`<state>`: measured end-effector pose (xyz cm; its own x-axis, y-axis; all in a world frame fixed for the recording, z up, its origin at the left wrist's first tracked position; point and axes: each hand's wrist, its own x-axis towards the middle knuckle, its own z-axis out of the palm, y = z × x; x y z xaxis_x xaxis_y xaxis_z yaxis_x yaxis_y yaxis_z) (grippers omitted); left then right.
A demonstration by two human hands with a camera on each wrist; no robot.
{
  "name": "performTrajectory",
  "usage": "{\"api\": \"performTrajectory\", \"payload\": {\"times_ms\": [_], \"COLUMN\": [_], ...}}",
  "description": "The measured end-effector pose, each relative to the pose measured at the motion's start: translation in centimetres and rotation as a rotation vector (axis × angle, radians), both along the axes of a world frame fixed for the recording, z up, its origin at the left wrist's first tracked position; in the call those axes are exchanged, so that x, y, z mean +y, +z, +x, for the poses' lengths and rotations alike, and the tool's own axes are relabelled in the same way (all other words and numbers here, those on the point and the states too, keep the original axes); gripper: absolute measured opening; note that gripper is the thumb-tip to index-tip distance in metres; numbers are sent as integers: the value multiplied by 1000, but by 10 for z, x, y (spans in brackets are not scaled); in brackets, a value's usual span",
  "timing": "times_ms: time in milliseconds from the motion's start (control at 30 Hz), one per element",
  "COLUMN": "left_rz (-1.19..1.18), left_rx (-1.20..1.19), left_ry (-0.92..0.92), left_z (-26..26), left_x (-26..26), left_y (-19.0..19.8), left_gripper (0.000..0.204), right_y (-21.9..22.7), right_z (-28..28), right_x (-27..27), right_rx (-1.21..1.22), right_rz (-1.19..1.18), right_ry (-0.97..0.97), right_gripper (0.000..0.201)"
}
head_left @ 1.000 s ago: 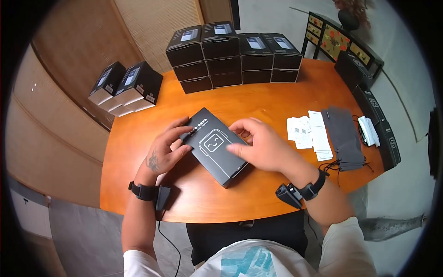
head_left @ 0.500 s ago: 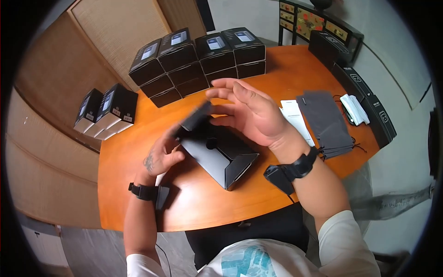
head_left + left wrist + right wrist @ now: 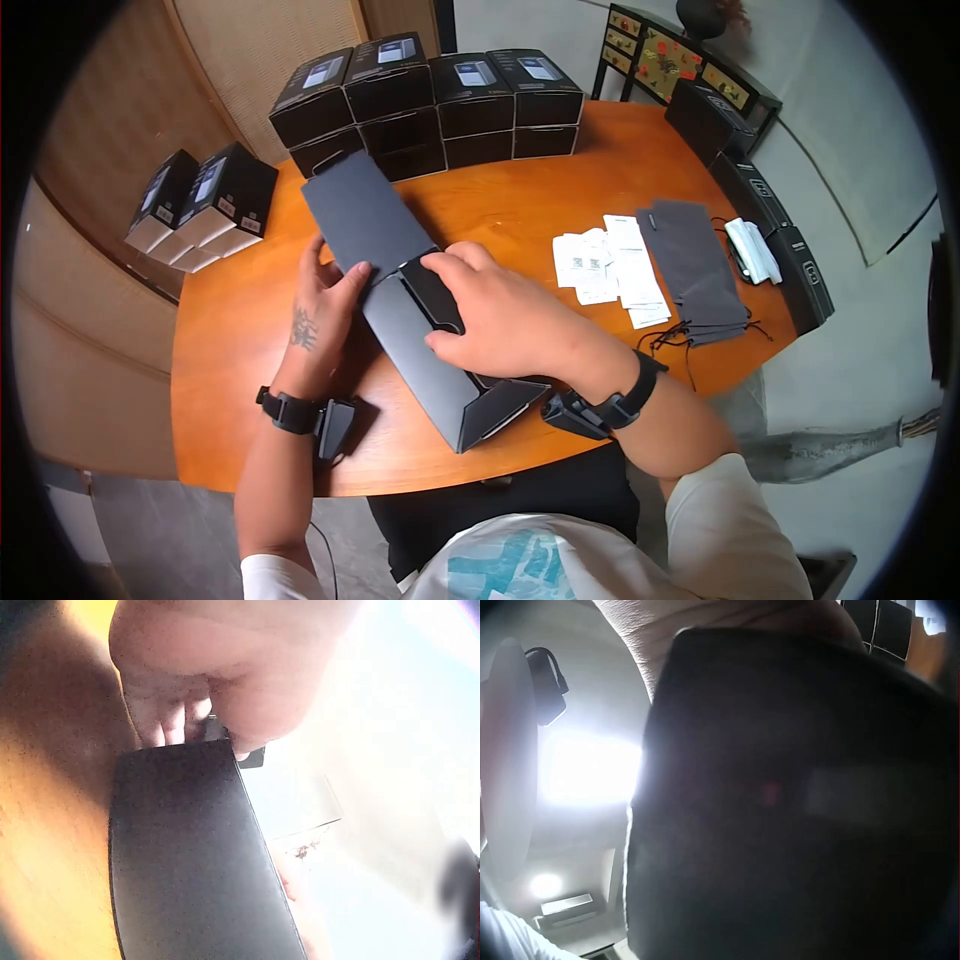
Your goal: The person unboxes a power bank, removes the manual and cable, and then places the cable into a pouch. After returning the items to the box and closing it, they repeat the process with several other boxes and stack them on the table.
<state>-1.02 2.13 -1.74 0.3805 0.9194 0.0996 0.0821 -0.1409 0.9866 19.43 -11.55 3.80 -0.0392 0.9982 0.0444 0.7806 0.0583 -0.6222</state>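
Note:
A dark grey flat box [image 3: 415,350] lies at an angle on the table with its lid [image 3: 365,210] swung back to the far left. My left hand [image 3: 325,300] holds the box's left side near the lid's hinge, thumb on top. In the left wrist view its fingers [image 3: 154,724] are beyond the end of the dark side wall [image 3: 187,847]. My right hand [image 3: 500,310] reaches over the box and grips a black inner piece [image 3: 432,295] between fingers and thumb. A dark box flap [image 3: 795,810] fills most of the right wrist view.
Black boxes [image 3: 400,140] are stacked at the back, with several more [image 3: 225,200] at the left. White paper slips [image 3: 635,275] and grey drawstring pouches [image 3: 695,265] lie to the right. Dark boxes [image 3: 755,185] and a white bundle [image 3: 755,250] line the right edge.
The box was closed, face up, one second ago; its lid has since swung up and over toward the far left. My right hand has come down into the box. My left hand stayed at the left side.

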Motion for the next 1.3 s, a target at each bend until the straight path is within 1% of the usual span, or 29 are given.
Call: {"api": "performTrajectory", "payload": {"times_ms": [100,133,233,267,300,367,433,467,533,567,600,667,700,767,867,933,967,1000,1033,1067,1100,1133,1167,1200,1233,1267,1300], "left_rz": [81,106,157,167,176,198,223,315,500,583,665,836,830,909,834,762,723,611,509,408,308,204,162,120,74,68,57], "left_rx": [18,-26,148,159,170,185,197,265,401,385,368,353,306,365,366,256,200,117,54,-7,-67,-156,-172,-188,-203,-226,-209], "left_ry": [-26,-22,-86,-70,-52,-12,30,45,71,-18,-106,-300,-411,-438,-503,-457,-433,-389,-372,-357,-344,-361,-405,-449,-493,-573,-600], "left_z": [-1,1,-5,-6,-6,-6,-8,-10,-10,-9,-7,-2,3,4,-4,-5,-7,-8,-10,-11,-12,-13,-17,-22,-28,-35,-42], "left_x": [-9,-12,-1,0,2,8,14,13,-2,-7,-13,-24,-25,-28,-20,-18,-18,-19,-20,-20,-20,-18,-16,-11,-5,3,10], "left_y": [10,10,2,1,-1,-7,-11,-11,9,17,24,37,35,36,33,27,23,20,19,20,21,19,22,27,30,28,26], "left_gripper": [73,64,42,35,29,23,23,22,21,22,23,24,26,26,30,25,23,24,24,24,24,17,18,21,26,44,52], "right_y": [2,2,5,-3,1,5,-9,-17,-28,-30,-28,-18,-14,-11,-5,9,6,11,10,6,7,9,10,10,7,1,-2], "right_z": [3,5,24,29,33,48,52,54,54,52,43,34,31,28,34,54,70,87,103,119,124,127,130,130,132,135,137], "right_x": [0,2,10,17,16,19,24,26,32,35,29,28,28,27,25,23,18,16,14,10,8,7,6,7,7,8,7], "right_rx": [39,61,333,615,807,879,833,812,545,411,92,-45,-115,-138,-177,-244,-166,-176,-299,-392,-413,-431,-447,-457,-429,-402,-378], "right_rz": [-25,-27,-77,-132,-218,-317,-270,-244,-237,-231,-101,-170,-206,-224,-222,-240,-129,-68,-21,-1,-73,-145,-217,-269,-262,-257,-250], "right_ry": [-32,-41,-15,23,-13,67,46,36,-17,-44,-85,-91,-93,-103,-110,-135,-267,-330,-425,-475,-476,-480,-484,-467,-447,-428,-409], "right_gripper": [71,70,68,64,64,63,62,62,62,64,66,69,71,70,65,59,47,39,34,37,39,41,43,49,49,50,51]}}
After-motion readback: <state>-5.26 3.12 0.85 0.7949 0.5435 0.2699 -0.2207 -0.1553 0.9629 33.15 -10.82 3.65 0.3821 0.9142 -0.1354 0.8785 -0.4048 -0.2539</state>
